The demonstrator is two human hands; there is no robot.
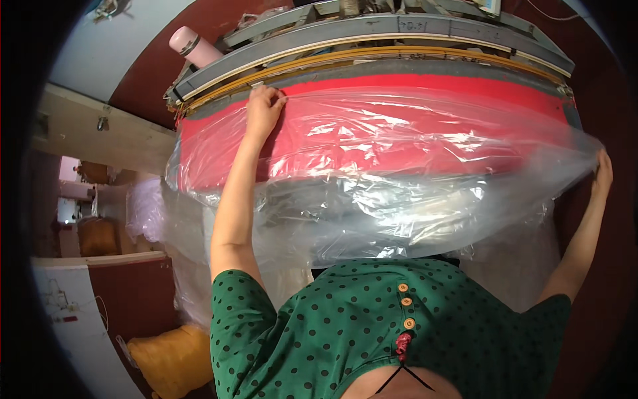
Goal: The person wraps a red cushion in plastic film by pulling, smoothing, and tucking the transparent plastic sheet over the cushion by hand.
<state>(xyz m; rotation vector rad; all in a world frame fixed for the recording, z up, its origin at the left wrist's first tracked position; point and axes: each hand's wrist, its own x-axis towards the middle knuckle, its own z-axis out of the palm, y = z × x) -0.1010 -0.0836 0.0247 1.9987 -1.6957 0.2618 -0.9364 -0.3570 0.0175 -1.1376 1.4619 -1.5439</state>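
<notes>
A wide clear plastic sheet spreads across the middle of the scene, creased and shiny, its near part hanging in loose folds close to the person's body. Under its far part lies a red cloth, running from left to right, with its far strip bare of the film. Beyond the cloth stands a long grey metal frame, a yellow rail along its near side. The person wears a green dotted top at the near side. At the near left sits an orange cushion; farther back on the left is a pale purple plastic bundle. A pink flask leans at the frame's far left end. The left hand reaches to the cloth's far edge, thumb and fingers pinching the sheet there. The right hand is at the sheet's right end, its fingers seemingly closed on the drawn-out film, though the dim rim obscures the exact grip.
</notes>
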